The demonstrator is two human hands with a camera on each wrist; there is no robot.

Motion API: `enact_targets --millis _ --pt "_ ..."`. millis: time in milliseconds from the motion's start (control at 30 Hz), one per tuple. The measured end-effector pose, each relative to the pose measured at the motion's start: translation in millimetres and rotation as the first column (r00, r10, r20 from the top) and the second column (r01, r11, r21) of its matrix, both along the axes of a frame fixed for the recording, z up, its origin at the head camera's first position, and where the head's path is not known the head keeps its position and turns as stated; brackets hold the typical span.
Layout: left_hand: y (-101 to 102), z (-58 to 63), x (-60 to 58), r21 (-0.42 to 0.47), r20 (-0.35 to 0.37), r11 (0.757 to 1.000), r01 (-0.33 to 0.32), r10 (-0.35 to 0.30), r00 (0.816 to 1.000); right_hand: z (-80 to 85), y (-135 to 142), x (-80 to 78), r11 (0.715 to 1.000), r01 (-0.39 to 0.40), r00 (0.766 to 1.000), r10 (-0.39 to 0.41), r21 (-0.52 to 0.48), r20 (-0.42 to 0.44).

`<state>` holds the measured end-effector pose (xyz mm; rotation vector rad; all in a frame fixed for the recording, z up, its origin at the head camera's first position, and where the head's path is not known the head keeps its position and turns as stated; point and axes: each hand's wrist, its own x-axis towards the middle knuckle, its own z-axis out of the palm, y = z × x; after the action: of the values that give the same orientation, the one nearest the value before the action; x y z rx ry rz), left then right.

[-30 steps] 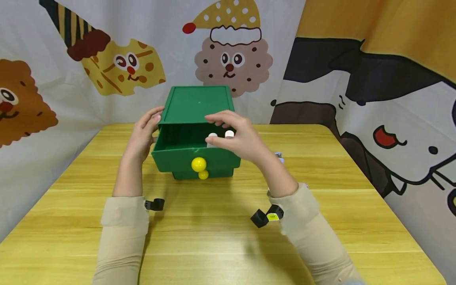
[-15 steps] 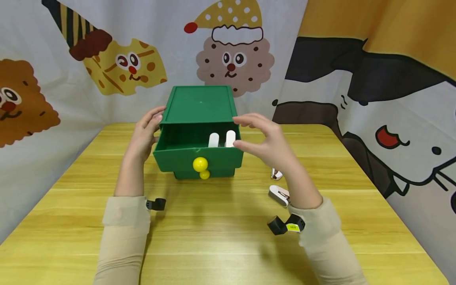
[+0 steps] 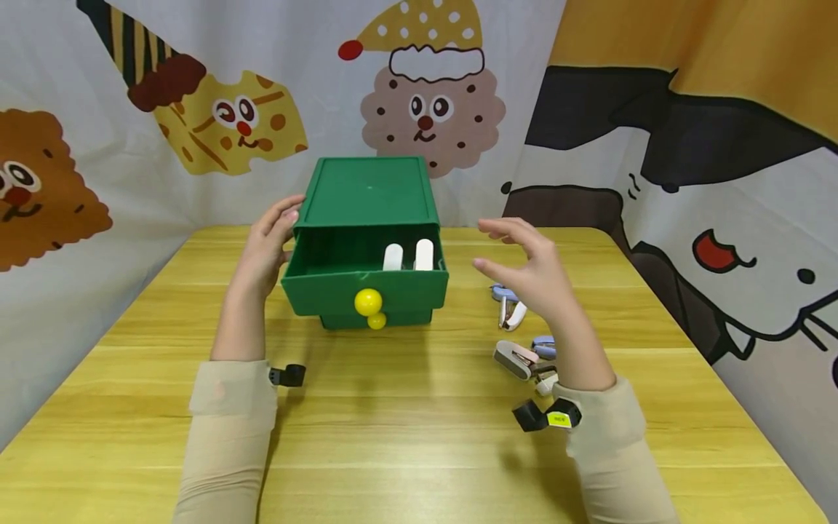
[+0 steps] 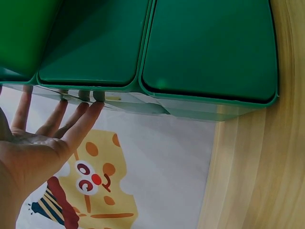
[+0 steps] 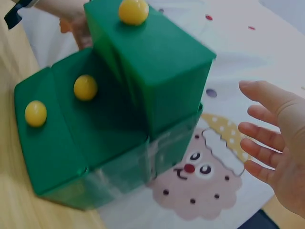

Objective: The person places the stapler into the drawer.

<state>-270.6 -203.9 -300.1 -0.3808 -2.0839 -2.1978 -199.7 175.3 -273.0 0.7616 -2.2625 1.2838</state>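
A green drawer cabinet stands on the table with its top drawer pulled out, a yellow knob on its front. Inside, toward the right, two white rounded ends of upright objects show; their lower parts are hidden. My left hand touches the cabinet's left side with extended fingers, which the left wrist view shows against the clear side wall. Off the cabinet's right side, my right hand is raised in the air with fingers spread and nothing in them.
Several small staplers lie on the table right of the cabinet: a blue one and a white one farther back, a grey-and-pink one nearer, others partly behind the right forearm. A printed cloth hangs behind.
My right hand has moved from above the open drawer out to the right, uncovering the white ends inside and the staplers on the table. The left hand stays at the cabinet's side.
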Motion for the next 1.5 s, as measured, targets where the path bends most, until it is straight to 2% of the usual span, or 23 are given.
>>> enact_targets --millis 200,467,700,933,1133,1433,1500 --pt "0 -1.0 -1.2 0.0 -0.008 1.0 0.0 0.0 1.0 -16.2 14 -3.0 0.995 0.064 0.995 -0.069 0.074 0.072" --pt "0 -1.7 -2.7 0.004 -0.01 1.0 0.0 0.0 1.0 -39.5 35 -9.5 0.991 0.072 0.992 -0.083 0.115 0.098" --pt "-1 -2.8 -3.0 0.006 -0.008 1.0 -0.002 0.002 1.0 -55.4 49 -12.9 0.975 0.126 0.963 -0.165 0.183 0.212" --pt "-1 -2.0 -2.5 0.006 -0.005 1.0 -0.004 0.004 1.0 -73.6 63 -17.2 0.966 0.116 0.955 -0.173 0.231 0.243" --pt "-1 -1.8 -1.5 0.001 -0.004 1.0 -0.004 0.004 1.0 -88.4 73 -20.5 0.96 0.09 0.929 -0.176 0.264 0.325" --pt "-1 -2.2 -1.7 -0.006 -0.003 1.0 -0.008 0.008 1.0 -104.2 83 -26.6 0.933 0.056 0.877 -0.216 0.356 0.428" --pt "0 -2.2 -1.9 -0.009 -0.006 1.0 -0.008 0.008 1.0 -107.2 85 -28.1 0.931 0.047 0.873 -0.214 0.361 0.439"
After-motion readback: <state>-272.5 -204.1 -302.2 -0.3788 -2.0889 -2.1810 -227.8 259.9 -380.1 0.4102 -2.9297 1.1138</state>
